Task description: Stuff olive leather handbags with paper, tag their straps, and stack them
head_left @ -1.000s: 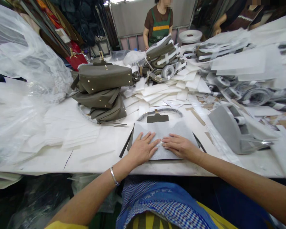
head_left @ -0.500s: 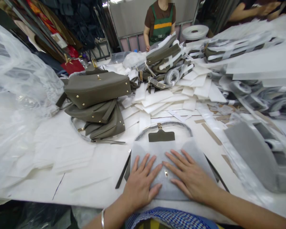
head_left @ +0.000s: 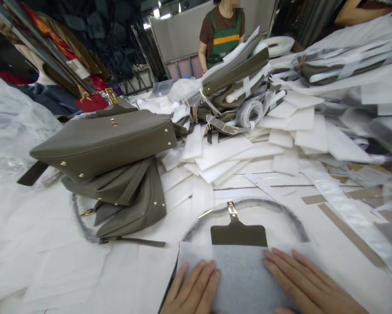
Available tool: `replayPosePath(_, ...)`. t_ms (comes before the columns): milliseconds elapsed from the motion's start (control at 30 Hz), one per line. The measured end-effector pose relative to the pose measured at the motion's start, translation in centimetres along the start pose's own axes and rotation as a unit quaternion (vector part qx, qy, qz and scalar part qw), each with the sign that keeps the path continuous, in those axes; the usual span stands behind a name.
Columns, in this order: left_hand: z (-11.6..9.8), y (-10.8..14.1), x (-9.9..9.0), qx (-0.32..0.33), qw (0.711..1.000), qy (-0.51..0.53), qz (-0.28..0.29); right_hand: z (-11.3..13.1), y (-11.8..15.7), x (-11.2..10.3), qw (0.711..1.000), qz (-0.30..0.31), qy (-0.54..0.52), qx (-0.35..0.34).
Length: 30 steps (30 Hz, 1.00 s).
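Note:
In front of me lies a handbag whose body is covered by a pale translucent sheet [head_left: 241, 270]. Its olive flap tab [head_left: 238, 234] with a gold clasp [head_left: 232, 210] sticks out at the top, inside the arch of a plastic-wrapped handle [head_left: 261, 203]. My left hand [head_left: 194, 288] rests flat on the left part of the sheet, fingers stretched out. On the right part lies my right hand [head_left: 303, 283], also flat with its fingers extended. Both wrists and the bag's lower part are cut off by the frame's bottom edge.
Olive handbags [head_left: 110, 139] are stacked on the left. Behind the covered bag are white foam sheets [head_left: 228, 150] and more wrapped bags [head_left: 235, 83]. Clear plastic [head_left: 15, 144] bulges at far left, and brown strips [head_left: 352, 235] lie at right. A person in a green apron [head_left: 225, 39] stands across the table.
The view has come closer and tilted up, so the bag and hands sit lower in the picture. My hands have moved farther apart on the sheet, both still flat.

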State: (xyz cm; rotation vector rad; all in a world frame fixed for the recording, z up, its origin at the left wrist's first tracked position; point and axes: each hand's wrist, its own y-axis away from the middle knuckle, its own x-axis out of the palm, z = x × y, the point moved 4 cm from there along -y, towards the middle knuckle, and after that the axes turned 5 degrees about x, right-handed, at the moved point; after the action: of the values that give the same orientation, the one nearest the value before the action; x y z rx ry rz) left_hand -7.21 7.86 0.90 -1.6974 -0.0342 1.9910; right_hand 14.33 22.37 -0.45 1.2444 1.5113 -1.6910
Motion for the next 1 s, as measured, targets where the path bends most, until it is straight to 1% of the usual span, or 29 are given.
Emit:
replayPosePath(67,0.9,-1.8,-1.0,-0.019,0.999,0.036,0.014,-0.5,-0.9,-0.9,0.999,0.026,-0.006,0.027)
replayPosePath(133,1.4,-3.2,-1.7,-0.069,0.993,0.081,0.041,-0.6,-1.8,-1.9,0.997,0.049,-0.034,0.058)
replayPosePath(233,1.6,-4.0,-2.1,-0.116,0.977,0.156,0.089,-0.6,-2.8,-3.1,0.988,0.083,-0.078,0.107)
replayPosePath(300,1.7,-4.2,-2.4,-0.125,0.966,0.196,0.115,-0.6,-3.3,-3.9,0.981,0.101,-0.108,0.122)
replayPosePath(433,2.4,-4.3,-3.0,-0.112,0.949,0.255,0.146,-1.0,-3.9,-4.8,0.967,0.139,-0.175,0.124)
replayPosePath(533,2.5,-4.3,-2.9,-0.114,0.948,0.261,0.142,-1.2,-3.8,-4.1,0.959,0.168,-0.195,0.121)
replayPosePath(633,2.2,-4.2,-2.0,-0.130,0.952,0.240,0.135,-1.2,-3.4,-2.4,0.955,0.198,-0.182,0.124)
replayPosePath(767,1.8,-4.0,-0.5,-0.127,0.956,0.215,0.152,-1.1,-3.4,-0.6,0.959,0.213,-0.133,0.131)
replayPosePath(900,1.7,-3.7,0.6,-0.122,0.962,0.194,0.147,-1.0,-3.7,0.2,0.964,0.230,-0.076,0.113)
replayPosePath(1000,1.6,-3.5,1.2,-0.128,0.967,0.160,0.150,-0.8,-3.6,0.6,0.967,0.221,-0.060,0.107)
